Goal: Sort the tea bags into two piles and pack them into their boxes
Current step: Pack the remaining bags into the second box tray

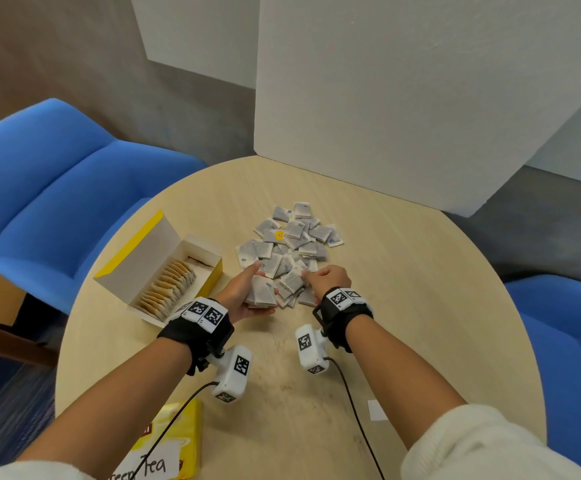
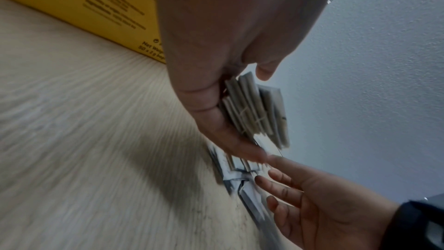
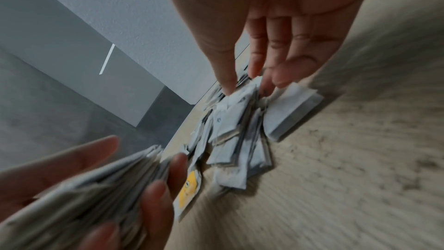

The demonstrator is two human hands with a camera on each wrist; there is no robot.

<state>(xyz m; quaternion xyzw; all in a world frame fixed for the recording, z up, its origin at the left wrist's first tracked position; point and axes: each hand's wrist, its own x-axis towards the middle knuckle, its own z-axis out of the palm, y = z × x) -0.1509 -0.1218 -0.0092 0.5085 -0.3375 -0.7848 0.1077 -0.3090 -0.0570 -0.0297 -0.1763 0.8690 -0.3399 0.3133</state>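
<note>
A loose pile of grey-white tea bags (image 1: 291, 240) lies in the middle of the round wooden table (image 1: 403, 289); one bag with a yellow tag (image 1: 278, 235) sits among them. My left hand (image 1: 259, 291) grips a stack of grey tea bags (image 2: 250, 105) between thumb and fingers at the pile's near edge. My right hand (image 3: 245, 86) reaches into the near side of the pile, its thumb and fingers pinching a white tea bag (image 3: 240, 100). An open yellow box (image 1: 209, 275) at the left holds a row of tan tea bags (image 1: 168, 285). A closed yellow box labelled green tea (image 1: 175, 445) lies near me.
A white foam board (image 1: 386, 98) stands at the table's far edge. Blue chairs flank the table on the left (image 1: 57, 185) and on the right (image 1: 566, 341). A small white slip (image 1: 377, 409) lies at the near right. Camera cables trail from both wrists.
</note>
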